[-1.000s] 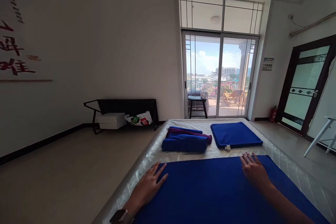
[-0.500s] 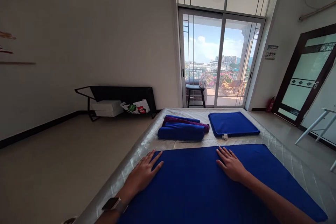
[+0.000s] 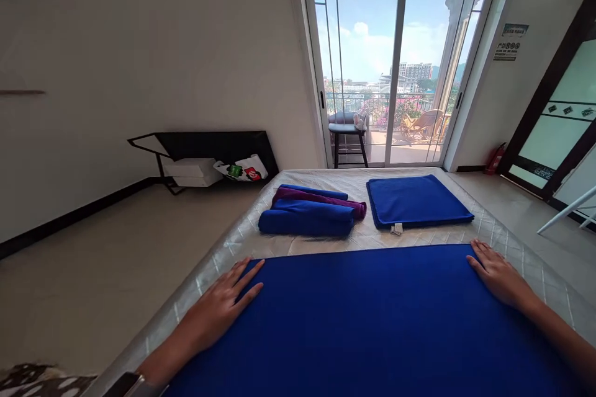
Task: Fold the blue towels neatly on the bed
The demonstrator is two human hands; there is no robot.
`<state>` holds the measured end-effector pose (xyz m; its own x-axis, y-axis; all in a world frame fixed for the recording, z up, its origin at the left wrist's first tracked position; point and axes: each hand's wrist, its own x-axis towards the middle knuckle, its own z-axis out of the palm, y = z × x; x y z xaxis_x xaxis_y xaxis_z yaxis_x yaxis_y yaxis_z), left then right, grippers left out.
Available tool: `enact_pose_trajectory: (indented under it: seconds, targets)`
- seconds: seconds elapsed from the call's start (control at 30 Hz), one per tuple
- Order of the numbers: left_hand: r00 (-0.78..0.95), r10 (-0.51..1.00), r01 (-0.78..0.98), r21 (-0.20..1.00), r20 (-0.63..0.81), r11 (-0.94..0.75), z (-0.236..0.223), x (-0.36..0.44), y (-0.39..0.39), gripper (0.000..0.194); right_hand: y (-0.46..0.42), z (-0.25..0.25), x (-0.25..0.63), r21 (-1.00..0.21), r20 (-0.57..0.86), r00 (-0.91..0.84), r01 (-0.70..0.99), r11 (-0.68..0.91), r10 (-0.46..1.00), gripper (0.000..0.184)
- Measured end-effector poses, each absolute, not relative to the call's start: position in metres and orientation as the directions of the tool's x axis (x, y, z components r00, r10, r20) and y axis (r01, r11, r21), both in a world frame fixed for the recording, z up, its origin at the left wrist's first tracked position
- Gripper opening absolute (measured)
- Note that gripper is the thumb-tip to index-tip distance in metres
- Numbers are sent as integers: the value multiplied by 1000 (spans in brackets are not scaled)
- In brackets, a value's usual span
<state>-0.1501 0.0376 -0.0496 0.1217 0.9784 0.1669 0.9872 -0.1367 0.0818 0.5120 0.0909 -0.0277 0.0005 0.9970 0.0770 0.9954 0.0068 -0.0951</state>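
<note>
A large blue towel [image 3: 367,316] lies spread flat on the near part of a quilted mattress [image 3: 433,236]. My left hand [image 3: 218,307] rests palm down on the towel's far left corner, fingers apart. At the far right corner my right hand [image 3: 500,276] lies flat as well, fingers apart. Neither hand holds anything. Beyond the towel's far edge sit rolled blue and purple towels [image 3: 310,214] on the left and a folded blue towel [image 3: 416,200] with a white tag on the right.
A black bench [image 3: 205,152] with white boxes and a bag under it stands against the left wall. Glass sliding doors [image 3: 395,62] with a stool [image 3: 347,142] are beyond the mattress. A dark door [image 3: 554,118] and a white table leg are at right.
My right hand slid from the towel's middle out to its far right corner. My left hand stayed at the left corner. The camera tilted down and moved closer.
</note>
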Motion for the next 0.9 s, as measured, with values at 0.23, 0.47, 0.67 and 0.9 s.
enact_pose_trajectory:
  seconds: [0.23, 0.47, 0.67, 0.9]
  targets:
    - [78, 995, 988, 131, 70, -86, -35, -135, 34, 64, 96, -40, 528, -87, 106, -35, 995, 45, 994, 76]
    - [112, 989, 977, 169, 101, -128, -28, -121, 35, 64, 96, 2, 492, -56, 28, 26, 998, -24, 999, 74]
    - [82, 995, 976, 195, 63, -93, -16, -111, 35, 66, 65, 32, 299, -192, 145, -176, 961, 202, 974, 69]
    - [104, 987, 981, 152, 126, -123, -27, -116, 40, 65, 21, 21, 122, -382, -31, -447, 832, 403, 894, 79]
